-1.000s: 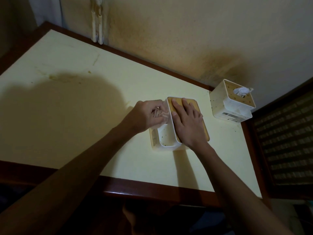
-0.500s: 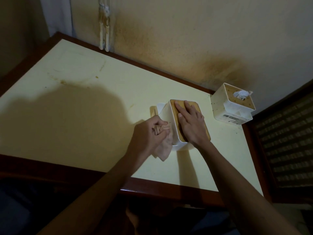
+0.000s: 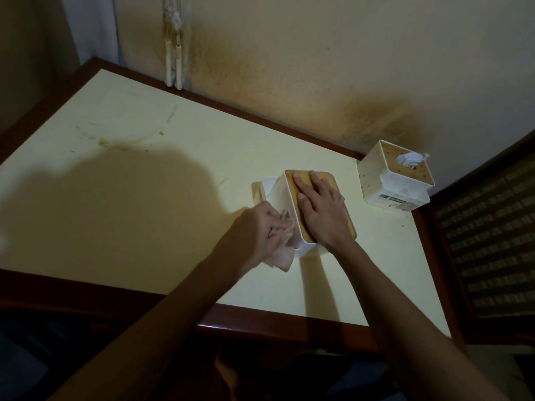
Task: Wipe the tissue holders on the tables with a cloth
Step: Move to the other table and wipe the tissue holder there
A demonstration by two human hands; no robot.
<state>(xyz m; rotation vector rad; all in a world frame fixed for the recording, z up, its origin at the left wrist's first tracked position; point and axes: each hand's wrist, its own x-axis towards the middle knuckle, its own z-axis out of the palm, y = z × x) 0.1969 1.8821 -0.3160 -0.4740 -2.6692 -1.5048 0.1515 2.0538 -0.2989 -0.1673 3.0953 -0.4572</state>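
I'm pressing my right hand (image 3: 322,211) flat on the holder (image 3: 292,218) mid-counter (image 3: 144,198) while my left hand (image 3: 262,227), seemingly bunching the cloth (image 3: 282,254), is rubbing its side; next, another face.

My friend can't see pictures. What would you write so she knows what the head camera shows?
A left hand rubs a pale cloth against the side of a white tissue holder while the right hand presses flat on its wooden lid. A second tissue holder stands at the corner of the yellow table.
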